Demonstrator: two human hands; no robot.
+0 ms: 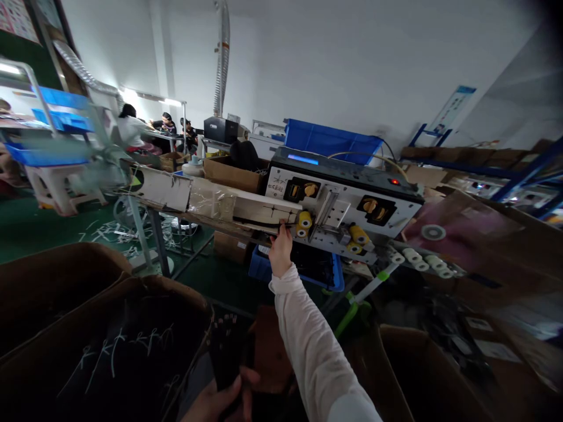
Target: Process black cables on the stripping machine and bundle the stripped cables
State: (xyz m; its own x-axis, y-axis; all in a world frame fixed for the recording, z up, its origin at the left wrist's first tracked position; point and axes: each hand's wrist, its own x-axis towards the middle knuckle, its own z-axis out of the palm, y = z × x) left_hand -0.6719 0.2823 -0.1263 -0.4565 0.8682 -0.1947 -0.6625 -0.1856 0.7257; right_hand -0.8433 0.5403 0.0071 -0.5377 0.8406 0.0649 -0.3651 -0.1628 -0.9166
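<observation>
My right hand (281, 249) reaches forward in a white sleeve, its fingertips at the end of a dark strip (257, 223) that lies along a tray, beside yellow rollers (304, 223). Those rollers are on the front of a white-panelled machine (338, 205) with a lit blue display. Whether the fingers pinch the strip is too small to tell for certain, but they are closed at it. Low in the view, my left hand (224, 401) is blurred and dim, with thumb and fingers apart; nothing shows between them.
Large cardboard boxes stand at the lower left (105, 293) and lower right (409, 334); the left one holds dark items with white ties. A blue crate (259, 264) sits under the machine. Fans turn on both sides. People sit at tables in the left background.
</observation>
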